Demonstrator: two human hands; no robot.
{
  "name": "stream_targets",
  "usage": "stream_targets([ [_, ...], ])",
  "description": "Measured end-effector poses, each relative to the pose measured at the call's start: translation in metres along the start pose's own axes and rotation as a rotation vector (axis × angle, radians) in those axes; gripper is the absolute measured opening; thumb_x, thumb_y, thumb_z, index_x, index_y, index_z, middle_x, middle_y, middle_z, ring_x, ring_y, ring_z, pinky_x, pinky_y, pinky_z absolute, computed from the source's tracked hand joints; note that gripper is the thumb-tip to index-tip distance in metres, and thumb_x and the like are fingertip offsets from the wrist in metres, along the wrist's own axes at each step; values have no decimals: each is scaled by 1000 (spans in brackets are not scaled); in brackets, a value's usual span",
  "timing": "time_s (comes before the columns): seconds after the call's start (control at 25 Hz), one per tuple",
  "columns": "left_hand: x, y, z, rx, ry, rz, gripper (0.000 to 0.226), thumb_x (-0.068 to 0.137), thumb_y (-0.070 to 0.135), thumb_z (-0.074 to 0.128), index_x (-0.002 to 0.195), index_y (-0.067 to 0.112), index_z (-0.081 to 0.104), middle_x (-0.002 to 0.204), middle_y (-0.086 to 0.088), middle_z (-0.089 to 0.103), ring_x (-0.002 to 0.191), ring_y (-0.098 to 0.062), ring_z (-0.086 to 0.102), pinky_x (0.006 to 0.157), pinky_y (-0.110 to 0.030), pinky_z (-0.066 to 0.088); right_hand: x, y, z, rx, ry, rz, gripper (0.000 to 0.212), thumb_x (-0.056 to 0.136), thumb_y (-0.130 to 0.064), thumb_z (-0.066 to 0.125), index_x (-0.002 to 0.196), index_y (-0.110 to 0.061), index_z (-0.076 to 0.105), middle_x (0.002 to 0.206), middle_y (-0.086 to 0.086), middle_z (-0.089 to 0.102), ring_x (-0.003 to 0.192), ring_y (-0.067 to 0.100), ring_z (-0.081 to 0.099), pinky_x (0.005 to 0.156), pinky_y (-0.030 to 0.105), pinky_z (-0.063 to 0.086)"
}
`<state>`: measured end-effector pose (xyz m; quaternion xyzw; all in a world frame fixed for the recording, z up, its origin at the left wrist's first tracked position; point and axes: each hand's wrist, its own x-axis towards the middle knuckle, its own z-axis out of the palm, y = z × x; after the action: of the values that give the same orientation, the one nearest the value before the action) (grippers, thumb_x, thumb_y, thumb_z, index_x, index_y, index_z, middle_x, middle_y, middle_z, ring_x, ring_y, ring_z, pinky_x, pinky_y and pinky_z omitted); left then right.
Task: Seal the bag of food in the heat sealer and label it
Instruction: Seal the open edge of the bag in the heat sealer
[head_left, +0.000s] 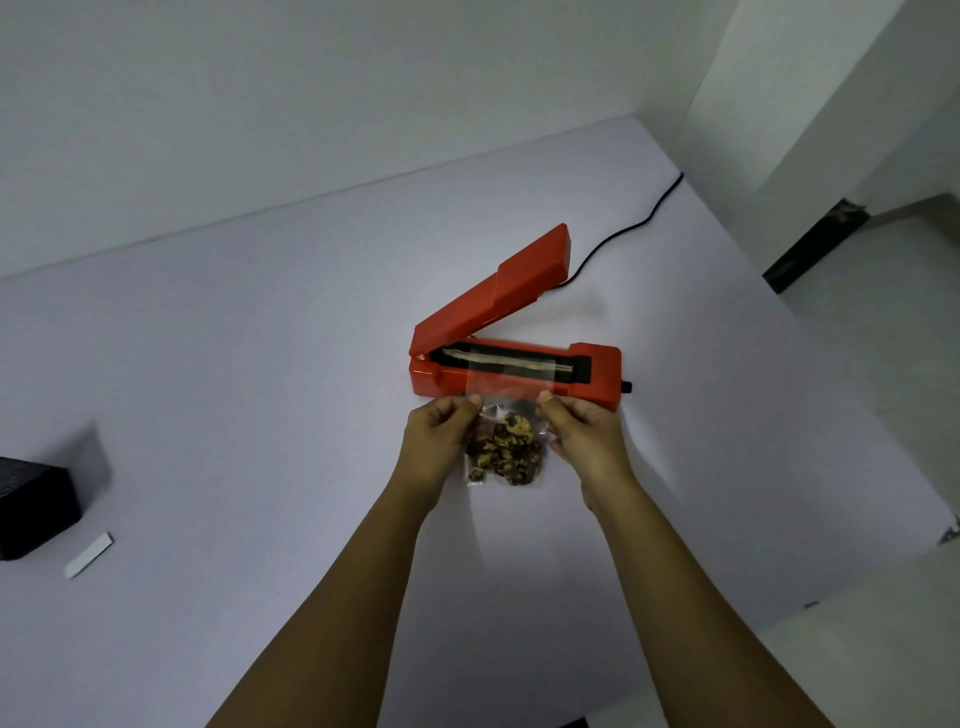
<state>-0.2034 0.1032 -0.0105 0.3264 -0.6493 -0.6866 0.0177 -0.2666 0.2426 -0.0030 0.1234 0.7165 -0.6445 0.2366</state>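
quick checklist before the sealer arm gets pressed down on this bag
1. Sealer arm raised: ok.
2. Bag mouth lies across the sealing strip: ok.
3. Food sits clear of the strip: ok.
4. Left hand and right hand each pinch a bag edge: ok.
5. Mouth flat, no wrinkles: cannot tell.
6. Sealer powered through the cord: cannot tell.

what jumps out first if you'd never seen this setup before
The red heat sealer at the table's centre, its lid raised. Just in front of it, the left hand and right hand pinch a clear bag of food, its open top laid over the sealing strip.
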Motion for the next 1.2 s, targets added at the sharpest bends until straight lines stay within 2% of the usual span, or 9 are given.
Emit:
stream_targets([
  [0.12, 2, 2, 1, -13, 16, 0, 24, 94, 22, 53, 76, 13, 66, 73, 2, 67, 70, -10, 64, 66, -20, 52, -3, -4, 3, 9, 7, 14, 11, 87, -22, 63, 77, -23, 67, 85, -4, 68, 84, 12, 63, 67, 24, 47],
  [0.24, 4, 0, 3, -20, 27, -22, 25, 94, 23, 53, 77, 11, 66, 74, -1, 67, 73, -14, 64, 69, -25, 52, -4, -4, 2, 28, 20, 15, 13, 87, -25, 62, 75, -26, 65, 82, -7, 67, 81, 10, 62, 70, 25, 47],
  [0.36, 5, -2, 6, -28, 43, -42, 25, 94, 23, 52, 82, 9, 67, 82, -4, 69, 81, -18, 66, 75, -27, 54, -9, -7, -4, -292, 161, -43, 25, 87, -39, 60, 69, -22, 64, 70, -8, 62, 69, 10, 58, 62, 18, 43],
  [0.44, 7, -2, 5, -30, 53, -54, 25, 94, 23, 52, 83, 6, 67, 83, -6, 69, 83, -18, 66, 74, -26, 54, -17, -20, -9, -410, 385, -227, 29, 89, -37, 56, 74, -13, 60, 69, -5, 58, 61, 3, 51, 52, 5, 38],
  [0.52, 9, -2, 5, -23, 59, -63, 26, 94, 22, 52, 85, 4, 67, 84, -7, 69, 83, -18, 66, 73, -26, 54, -25, -51, -10, -322, 481, -554, 23, 93, -29, 50, 88, -7, 57, 84, 0, 58, 67, 2, 51, 61, 4, 43],
  [0.6, 10, -3, 5, -11, 56, -68, 26, 94, 22, 52, 87, 3, 67, 87, -9, 69, 85, -21, 66, 76, -29, 54, -26, -89, -8, -364, 435, -916, 26, 94, -22, 44, 105, -2, 56, 101, 2, 58, 92, 9, 56, 83, 13, 46],
  [0.68, 11, -4, 5, -1, 54, -66, 27, 94, 24, 52, 88, 2, 67, 89, -11, 70, 87, -22, 66, 78, -30, 55, -27, -127, 1, -495, 255, -1101, 35, 96, -21, 39, 121, 0, 51, 121, 8, 57, 118, 16, 51, 102, 26, 40],
  [0.84, 10, -2, 6, 16, 48, -53, 26, 94, 22, 51, 82, 6, 66, 80, -3, 68, 77, -13, 64, 65, -19, 50, -26, -158, 21, -1054, -77, -1106, 50, 97, -36, 25, 141, -14, 33, 152, 5, 31, 142, 17, 21, 115, 41, 8],
  [1.2, 12, -4, 4, 11, 59, -58, 26, 93, 23, 55, 80, 3, 66, 73, -2, 67, 71, -14, 63, 62, -22, 48, -5, -117, -12, -1356, -24, -849, 60, 93, -43, 11, 145, -15, 21, 156, 2, 19, 145, 15, 7, 115, 42, 2],
])
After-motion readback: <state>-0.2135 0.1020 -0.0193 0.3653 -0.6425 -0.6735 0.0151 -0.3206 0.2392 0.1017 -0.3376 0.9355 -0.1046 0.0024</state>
